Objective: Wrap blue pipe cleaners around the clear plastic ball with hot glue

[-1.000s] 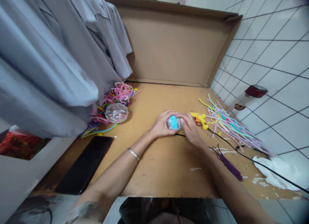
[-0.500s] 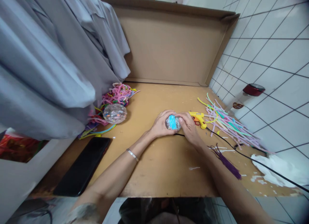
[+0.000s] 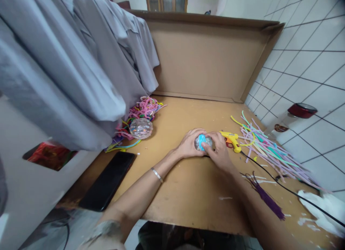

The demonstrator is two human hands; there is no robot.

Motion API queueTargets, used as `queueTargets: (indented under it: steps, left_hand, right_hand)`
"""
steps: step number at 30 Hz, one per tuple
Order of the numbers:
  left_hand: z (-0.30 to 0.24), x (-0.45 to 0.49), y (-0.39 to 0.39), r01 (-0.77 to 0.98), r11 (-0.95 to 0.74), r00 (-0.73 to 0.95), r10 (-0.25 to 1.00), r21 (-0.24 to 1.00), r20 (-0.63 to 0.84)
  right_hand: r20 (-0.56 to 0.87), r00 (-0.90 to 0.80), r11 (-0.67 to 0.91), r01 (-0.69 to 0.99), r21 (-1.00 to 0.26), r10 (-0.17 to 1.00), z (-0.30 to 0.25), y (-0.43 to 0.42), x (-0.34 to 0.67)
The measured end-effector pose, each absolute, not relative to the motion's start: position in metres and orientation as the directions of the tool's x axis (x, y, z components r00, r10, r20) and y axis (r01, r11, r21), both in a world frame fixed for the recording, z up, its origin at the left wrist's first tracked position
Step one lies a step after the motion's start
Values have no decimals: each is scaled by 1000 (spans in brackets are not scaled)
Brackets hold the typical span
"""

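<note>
Between both hands, low over the middle of the table, is a small clear round ball (image 3: 198,145) with a blue strip (image 3: 201,138) across it. My left hand (image 3: 188,143) curls around its left side. From the right my right hand (image 3: 219,149) grips the same ball, its thumb pressed near the strip. What fills the ball is too small to make out. Just right of my right hand lies a yellow hot glue gun (image 3: 232,140), its black cord trailing right.
Left lie a larger clear round ball (image 3: 141,128), tangled pipe cleaners (image 3: 147,108) and a black phone (image 3: 109,181). Straight pipe cleaners (image 3: 272,146), a purple tassel (image 3: 266,201), white tissue (image 3: 320,210) and a red-lidded bottle (image 3: 302,110) are at right. Grey cloth (image 3: 94,59) hangs left; cardboard (image 3: 210,59) stands behind.
The whole view has shifted, so everything appears farther right. My right thumb has moved onto the front of the ball by the blue strip. Both hands keep hold of it.
</note>
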State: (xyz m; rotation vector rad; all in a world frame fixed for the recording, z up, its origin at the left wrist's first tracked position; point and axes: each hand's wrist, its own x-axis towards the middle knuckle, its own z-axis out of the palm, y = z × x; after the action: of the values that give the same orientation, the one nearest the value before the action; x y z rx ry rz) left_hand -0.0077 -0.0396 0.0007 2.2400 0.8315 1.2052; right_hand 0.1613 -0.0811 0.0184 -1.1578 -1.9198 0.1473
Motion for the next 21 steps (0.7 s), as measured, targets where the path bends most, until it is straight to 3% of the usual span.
queueTargets:
  steps: [5, 12, 14, 16, 21]
  left_hand:
    - [9, -10, -42, 284, -652, 488, 729, 703, 480]
    - [45, -48, -16, 178, -462, 602, 749, 869, 276]
    - [53, -59, 10, 239, -406, 474, 842, 882, 260]
    - [56, -66, 41, 515, -280, 183, 959, 810, 215]
    - [47, -81, 116, 710, -54, -99, 980, 702, 175]
  right_hand:
    - [676, -151, 529, 750, -397, 721, 11, -78, 154]
    - [690, -155, 522, 772, -362, 707, 9, -74, 154]
    - [696, -156, 522, 777, -352, 701, 9, -75, 154]
    - [705, -153, 524, 779, -346, 693, 8, -75, 154]
    - [717, -175, 539, 781, -315, 674, 4, -73, 155]
